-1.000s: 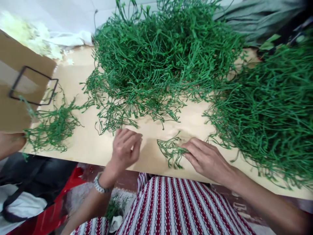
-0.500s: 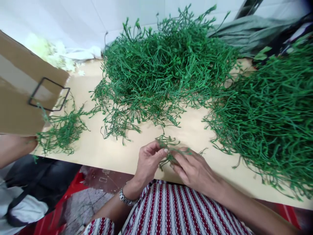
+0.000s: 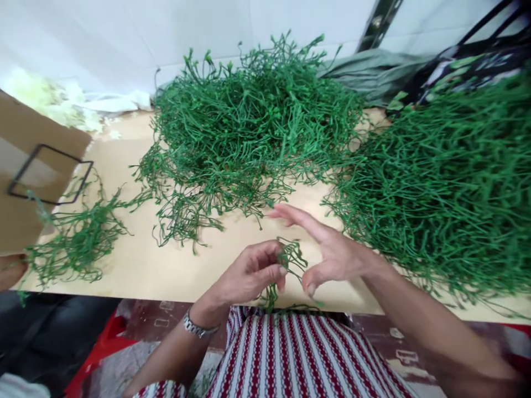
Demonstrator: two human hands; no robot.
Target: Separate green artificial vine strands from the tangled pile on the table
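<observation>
Near the front edge of the table, my left hand [image 3: 257,271] is closed around a small bunch of green plastic stems [image 3: 293,255], whose ends stick out above and below the fingers. To the right of the bunch, my right hand [image 3: 321,249] is raised with thumb and fingers spread apart, holding nothing. Its fingertips reach toward the big heap of green stems [image 3: 249,121] at the back, close to the loose stems at its front. A few more stems [image 3: 296,310] lie at the table edge against the striped shirt.
A second large heap of green stems [image 3: 448,193] covers the right side. On the left are a smaller pile [image 3: 83,243], a cardboard box [image 3: 37,127], a black wire frame [image 3: 45,174] and pale yellow flowers [image 3: 50,105]. Another person's hand [image 3: 11,271] shows at the left edge.
My right hand has come away from the bunch, opening and lifting toward the back heap. My left hand keeps the bunch. The view has shifted somewhat to the right.
</observation>
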